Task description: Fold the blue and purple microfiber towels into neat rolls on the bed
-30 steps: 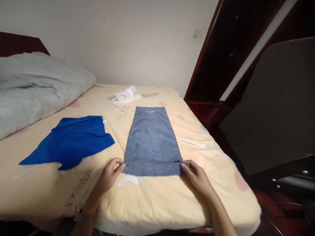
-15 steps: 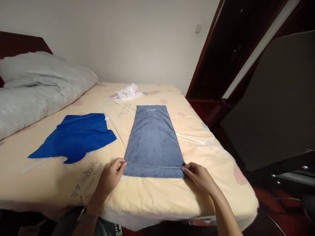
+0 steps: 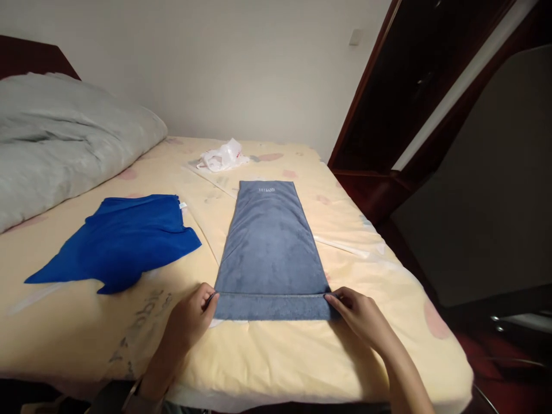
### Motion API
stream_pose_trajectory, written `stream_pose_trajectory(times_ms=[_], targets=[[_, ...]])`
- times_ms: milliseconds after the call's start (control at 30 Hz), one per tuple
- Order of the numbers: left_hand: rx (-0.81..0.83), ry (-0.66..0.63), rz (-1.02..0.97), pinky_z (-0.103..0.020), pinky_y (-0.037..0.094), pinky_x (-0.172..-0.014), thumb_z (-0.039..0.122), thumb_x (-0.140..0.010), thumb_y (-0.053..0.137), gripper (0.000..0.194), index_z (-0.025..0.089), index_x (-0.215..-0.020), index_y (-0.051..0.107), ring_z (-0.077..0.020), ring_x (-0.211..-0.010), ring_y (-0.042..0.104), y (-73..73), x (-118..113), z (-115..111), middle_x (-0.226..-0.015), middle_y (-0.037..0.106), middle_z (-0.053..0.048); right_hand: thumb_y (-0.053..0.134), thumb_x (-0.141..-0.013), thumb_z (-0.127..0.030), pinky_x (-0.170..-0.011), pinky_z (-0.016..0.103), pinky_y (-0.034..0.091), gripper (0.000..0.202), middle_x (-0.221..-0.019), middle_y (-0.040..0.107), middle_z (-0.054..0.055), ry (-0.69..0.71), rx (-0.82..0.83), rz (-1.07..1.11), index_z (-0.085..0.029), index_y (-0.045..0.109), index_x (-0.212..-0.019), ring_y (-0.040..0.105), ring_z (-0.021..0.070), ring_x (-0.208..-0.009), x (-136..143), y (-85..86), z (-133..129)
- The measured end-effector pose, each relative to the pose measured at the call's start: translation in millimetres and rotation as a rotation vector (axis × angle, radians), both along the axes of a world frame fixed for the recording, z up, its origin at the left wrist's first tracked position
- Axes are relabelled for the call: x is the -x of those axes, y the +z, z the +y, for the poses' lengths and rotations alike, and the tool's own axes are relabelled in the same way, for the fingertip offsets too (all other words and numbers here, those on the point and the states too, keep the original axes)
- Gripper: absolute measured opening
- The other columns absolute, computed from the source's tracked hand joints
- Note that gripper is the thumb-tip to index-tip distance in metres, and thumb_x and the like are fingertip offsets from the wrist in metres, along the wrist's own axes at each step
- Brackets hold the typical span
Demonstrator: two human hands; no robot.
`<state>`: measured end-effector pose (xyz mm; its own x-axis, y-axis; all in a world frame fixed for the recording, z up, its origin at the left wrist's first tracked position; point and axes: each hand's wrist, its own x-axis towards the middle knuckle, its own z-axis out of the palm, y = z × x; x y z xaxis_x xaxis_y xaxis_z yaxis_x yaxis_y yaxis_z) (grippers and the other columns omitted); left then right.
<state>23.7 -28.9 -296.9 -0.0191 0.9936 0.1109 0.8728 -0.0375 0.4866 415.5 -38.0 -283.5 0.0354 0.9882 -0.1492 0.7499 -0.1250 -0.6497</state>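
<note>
A grey-blue towel (image 3: pixel 273 247) lies stretched out lengthwise on the bed, with small white lettering at its far end. Its near end is turned over into a narrow strip with a stitched edge. My left hand (image 3: pixel 196 313) pinches the left corner of that strip between thumb and fingers. At the opposite corner, my right hand (image 3: pixel 360 313) grips the towel the same way. A bright blue cloth (image 3: pixel 129 238) with a small white tag rests crumpled to the left of the towel, touched by neither hand.
The bed (image 3: pixel 267 362) has a pale yellow patterned sheet. Beyond the towel sits a crumpled white plastic bag (image 3: pixel 223 156). A grey quilt (image 3: pixel 73 144) is heaped at the left. Dark wooden furniture (image 3: pixel 388 86) stands past the bed's right edge.
Both hands keep hold of the towel's turned-over strip, which lies slightly flatter. The camera view has shifted a little; the blue cloth and bag have stayed in place on the bed.
</note>
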Motion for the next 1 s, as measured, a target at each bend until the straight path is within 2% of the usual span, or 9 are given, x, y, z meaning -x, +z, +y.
stream_pose_trajectory(times_ms=[267, 433, 633, 833, 1000], targets=[[0.060, -0.022, -0.124, -0.026, 0.042, -0.060, 0.040, -0.085, 0.051, 0.022, 0.023, -0.072, 0.054, -0.0176, -0.064, 0.060, -0.8, 6, 0, -0.067, 0.062, 0.000, 0.055, -0.087, -0.057, -0.066, 0.034, 0.047, 0.032, -0.082, 0.076, 0.003, -0.087, 0.033, -0.071, -0.028, 0.067, -0.082, 0.070, 0.0279, -0.079, -2, -9.0, 0], [0.044, 0.028, -0.099, -0.028, 0.042, -0.067, 0.043, -0.087, 0.052, 0.025, 0.023, -0.076, 0.061, -0.0194, -0.069, 0.061, 6.7, 10, -3, -0.070, 0.066, -0.001, 0.057, -0.085, -0.057, -0.080, 0.038, 0.051, 0.034, -0.099, 0.078, 0.005, -0.181, -0.031, 0.015, -0.029, 0.073, -0.094, 0.070, 0.0308, -0.095, -2, -3.2, -1], [0.059, 0.042, -0.099, -0.027, 0.040, -0.066, 0.045, -0.092, 0.045, 0.033, 0.023, -0.077, 0.063, -0.0209, -0.073, 0.063, 9.8, 4, 0, -0.075, 0.069, -0.003, 0.059, -0.081, -0.060, -0.080, 0.038, 0.054, 0.040, -0.101, 0.078, 0.007, -0.261, -0.007, 0.136, -0.027, 0.075, -0.096, 0.071, 0.0320, -0.100, 8, -0.9, 5], [0.061, 0.043, -0.196, -0.024, 0.035, -0.057, 0.049, -0.089, 0.048, 0.036, 0.022, -0.066, 0.051, -0.0162, -0.059, 0.054, 3.9, -1, 5, -0.059, 0.056, 0.002, 0.063, -0.076, -0.053, -0.069, 0.035, 0.051, 0.044, -0.081, 0.077, 0.007, -0.284, -0.055, 0.184, -0.021, 0.070, -0.105, 0.072, 0.0287, -0.080, 12, -17.5, 18], [0.003, 0.076, -0.316, -0.023, 0.031, -0.053, 0.053, -0.085, 0.051, 0.036, 0.022, -0.067, 0.046, -0.0127, -0.052, 0.045, 6.2, 4, 4, -0.053, 0.044, 0.006, 0.056, -0.081, -0.056, -0.056, 0.029, 0.041, 0.044, -0.064, 0.065, 0.000, -0.215, -0.096, 0.224, -0.021, 0.064, -0.106, 0.061, 0.0202, -0.059, 7, -16.7, 12]])
